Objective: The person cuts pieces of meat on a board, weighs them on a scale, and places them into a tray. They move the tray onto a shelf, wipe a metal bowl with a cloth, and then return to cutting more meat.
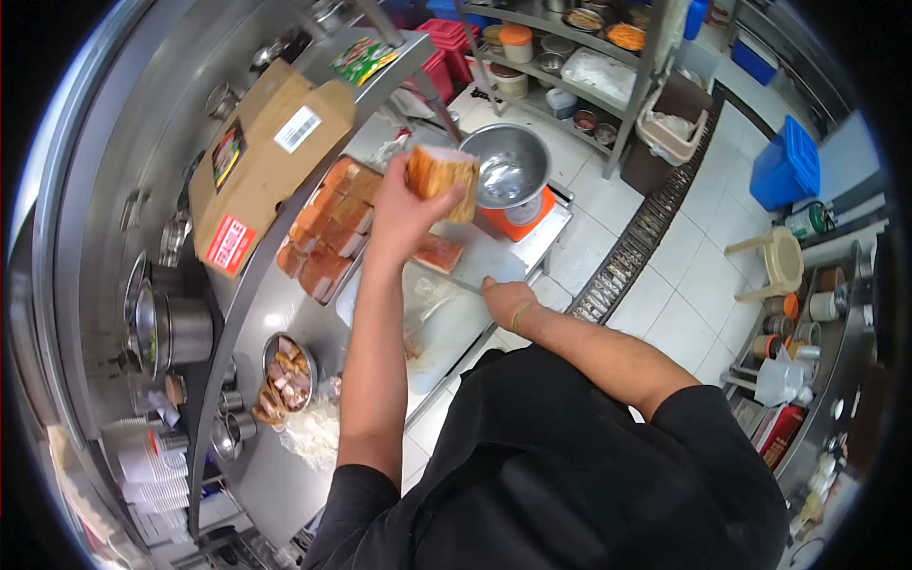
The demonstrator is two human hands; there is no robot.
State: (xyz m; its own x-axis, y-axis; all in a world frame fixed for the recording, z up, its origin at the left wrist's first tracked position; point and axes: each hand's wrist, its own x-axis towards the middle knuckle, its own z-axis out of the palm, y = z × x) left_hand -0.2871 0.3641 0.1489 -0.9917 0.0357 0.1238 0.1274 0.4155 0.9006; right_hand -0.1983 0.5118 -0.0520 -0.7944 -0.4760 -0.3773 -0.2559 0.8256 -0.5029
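My left hand (397, 204) is raised over the work table, its fingers wrapped round a browned block of meat (446, 180), perhaps pork belly. Lower down, my right hand (508, 300) is closed on a knife, whose thin blade (464, 281) points left over the white cutting board (456, 318). Another slab of meat (439, 254) lies on the board near the blade. Left of the board, a tray holds several reddish-brown meat blocks (328, 228). Just beyond the held block, a steel mixing bowl (508, 169) stands on an orange scale (518, 220).
An open cardboard box (275, 157) leans at the left of the table. A small metal bowl of meat pieces (288, 369) and crumpled plastic (313, 432) are nearer me. A pot (176, 328) stands far left. A floor drain grate (632, 261) and a bin (670, 123) are to the right.
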